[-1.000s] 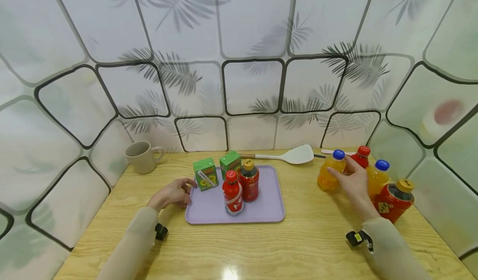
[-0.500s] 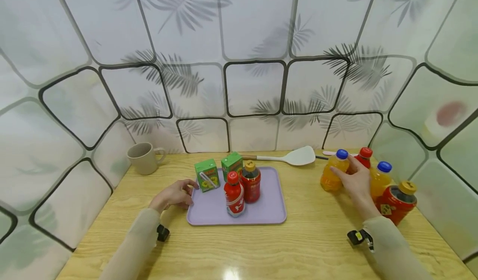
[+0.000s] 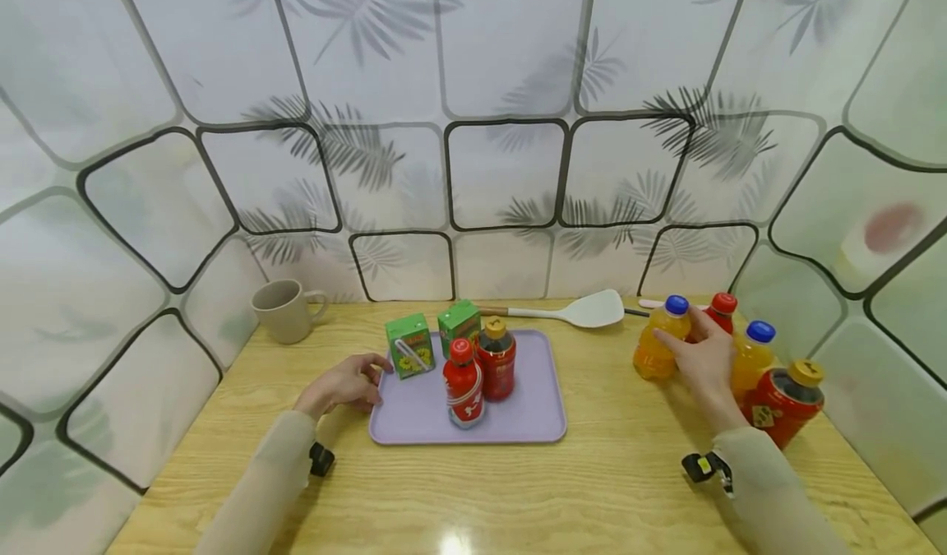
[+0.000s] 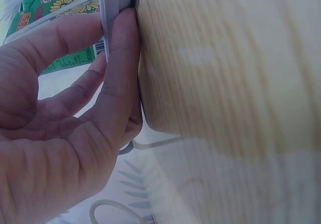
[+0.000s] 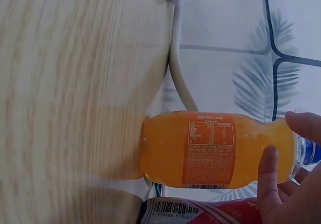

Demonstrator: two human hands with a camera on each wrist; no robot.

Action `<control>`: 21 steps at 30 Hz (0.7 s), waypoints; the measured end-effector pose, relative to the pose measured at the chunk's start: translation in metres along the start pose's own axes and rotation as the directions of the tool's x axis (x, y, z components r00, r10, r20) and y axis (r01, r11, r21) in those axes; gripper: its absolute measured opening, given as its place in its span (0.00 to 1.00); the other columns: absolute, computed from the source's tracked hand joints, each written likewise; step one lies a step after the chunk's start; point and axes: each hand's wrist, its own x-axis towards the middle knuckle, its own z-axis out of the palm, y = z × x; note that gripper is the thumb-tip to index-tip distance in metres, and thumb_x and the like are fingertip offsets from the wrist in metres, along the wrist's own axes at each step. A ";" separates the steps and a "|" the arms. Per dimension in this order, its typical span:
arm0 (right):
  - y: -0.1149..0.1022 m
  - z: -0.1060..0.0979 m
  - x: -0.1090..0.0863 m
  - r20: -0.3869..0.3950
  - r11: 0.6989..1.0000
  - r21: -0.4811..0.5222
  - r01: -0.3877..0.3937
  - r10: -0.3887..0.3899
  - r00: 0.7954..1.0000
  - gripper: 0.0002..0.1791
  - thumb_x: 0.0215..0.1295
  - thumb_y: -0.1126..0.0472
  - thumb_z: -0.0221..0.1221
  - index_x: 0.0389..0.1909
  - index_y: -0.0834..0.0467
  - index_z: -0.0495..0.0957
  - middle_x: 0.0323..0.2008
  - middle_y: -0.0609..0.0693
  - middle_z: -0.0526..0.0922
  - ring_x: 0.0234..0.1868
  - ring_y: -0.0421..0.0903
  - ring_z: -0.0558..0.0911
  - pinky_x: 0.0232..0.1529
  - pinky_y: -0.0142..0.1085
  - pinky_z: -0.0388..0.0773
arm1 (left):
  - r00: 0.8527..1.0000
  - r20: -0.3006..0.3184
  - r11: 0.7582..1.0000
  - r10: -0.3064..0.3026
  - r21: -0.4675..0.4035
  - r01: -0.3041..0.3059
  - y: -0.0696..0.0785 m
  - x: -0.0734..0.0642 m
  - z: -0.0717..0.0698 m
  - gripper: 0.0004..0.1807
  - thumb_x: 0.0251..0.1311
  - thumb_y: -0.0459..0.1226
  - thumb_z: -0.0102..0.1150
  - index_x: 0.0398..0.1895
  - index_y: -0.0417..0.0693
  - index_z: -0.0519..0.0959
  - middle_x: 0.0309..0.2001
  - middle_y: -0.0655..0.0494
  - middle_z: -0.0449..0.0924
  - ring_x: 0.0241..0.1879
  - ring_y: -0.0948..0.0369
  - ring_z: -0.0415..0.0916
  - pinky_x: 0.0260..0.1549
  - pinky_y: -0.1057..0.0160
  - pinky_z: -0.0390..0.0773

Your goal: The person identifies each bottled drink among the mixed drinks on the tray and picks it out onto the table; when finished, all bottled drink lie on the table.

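Orange bottle: here it is, about upright toward the tabletop's (image 3: 510, 497) far right corner, the orange bottle (image 3: 654, 356), blue cap (image 3: 676, 305) on top.
Right hand: the right hand (image 3: 706, 364) has it, thumb and fingers gripping round the shoulder, just under the cap.
Left hand: over toward the tabletop's left edge, the left hand (image 3: 344, 384) holds the rim of the lilac tray (image 3: 518, 433), fingers on both sides.
Bottle's heft: looks full, so likely top-heavy to swing from the neck; thin plastic that may give a little, smooth and perhaps slippery if damp.
Best hold: the waist by the orange label (image 5: 209, 150) should steady it better; the shoulder serves for a straight lift.
Base contact: touching the tabletop or just clear? Cannot tell.
Blocked from sight: the red bottle (image 3: 721, 312) and second orange bottle (image 3: 752, 356), both partly behind the right hand; the fine label print is unreadable.
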 end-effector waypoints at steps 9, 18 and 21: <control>-0.008 0.000 0.002 -0.048 0.998 0.024 0.058 -0.056 0.997 0.37 0.61 0.58 0.66 0.71 0.51 0.66 0.68 0.53 0.70 0.69 0.52 0.70 0.69 0.47 0.66 | 1.000 -0.001 1.000 -0.010 -0.016 0.010 -0.002 0.003 -0.001 0.30 0.45 0.21 0.60 0.56 0.37 0.71 0.38 0.47 0.67 0.28 0.58 0.72 0.27 0.64 0.81; -0.008 -0.005 0.003 -0.049 0.998 0.038 0.041 -0.039 0.998 0.37 0.64 0.63 0.63 0.73 0.53 0.61 0.70 0.53 0.66 0.71 0.52 0.67 0.69 0.48 0.65 | 1.000 0.008 1.000 -0.002 -0.008 0.002 -0.002 0.002 0.000 0.29 0.46 0.22 0.60 0.57 0.37 0.71 0.39 0.46 0.66 0.29 0.58 0.72 0.27 0.64 0.82; -0.007 -0.005 0.003 -0.053 0.998 0.017 0.058 -0.057 0.997 0.37 0.65 0.63 0.62 0.74 0.54 0.60 0.70 0.54 0.66 0.70 0.54 0.67 0.68 0.50 0.65 | 1.000 0.007 1.000 0.006 0.000 -0.006 -0.001 0.001 0.000 0.29 0.46 0.22 0.60 0.57 0.36 0.71 0.40 0.45 0.66 0.29 0.58 0.72 0.27 0.63 0.81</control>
